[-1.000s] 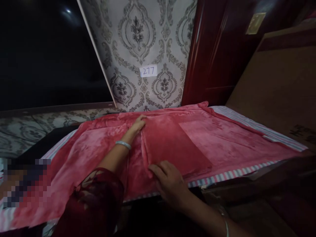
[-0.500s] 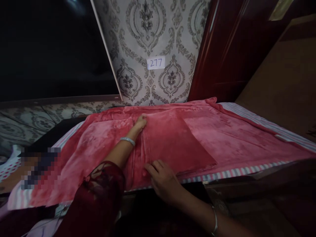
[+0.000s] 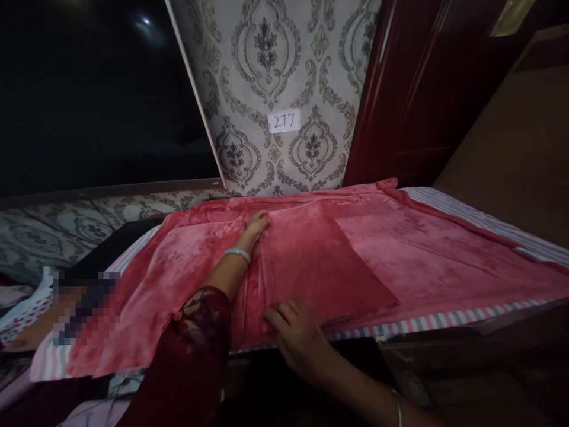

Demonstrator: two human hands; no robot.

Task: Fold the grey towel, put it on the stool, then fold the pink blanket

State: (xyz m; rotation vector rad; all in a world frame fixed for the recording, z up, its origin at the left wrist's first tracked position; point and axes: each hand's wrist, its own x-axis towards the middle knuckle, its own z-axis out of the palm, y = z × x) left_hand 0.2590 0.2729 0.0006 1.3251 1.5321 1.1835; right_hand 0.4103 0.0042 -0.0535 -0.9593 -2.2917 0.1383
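Note:
A red plush cloth [image 3: 422, 249] is spread over the table, with pinker, paler patches; whether it is a garment or a blanket I cannot tell. In its middle lies a folded-over, darker red section [image 3: 320, 267] with a straight right edge. My left hand [image 3: 259, 223] rests at the far left corner of that section, its fingers slightly apart on the cloth. At the near left corner, my right hand [image 3: 300, 335] is closed on the cloth's edge, thumb and fingers pinched together. Creased layers run between the two hands.
Beneath the red cloth is a striped cloth [image 3: 427, 322], showing along the edges. A large dark screen [image 3: 102, 101] stands at the back left. Patterned wallpaper bears a paper label [image 3: 284, 121] reading 277. A dark red wooden panel [image 3: 400, 101] and a brown board [image 3: 515, 136] are at the right.
The view has shifted slightly, so everything sits a little lower and further right. My left hand's fingers have loosened somewhat. My right hand keeps its pinch at the near corner.

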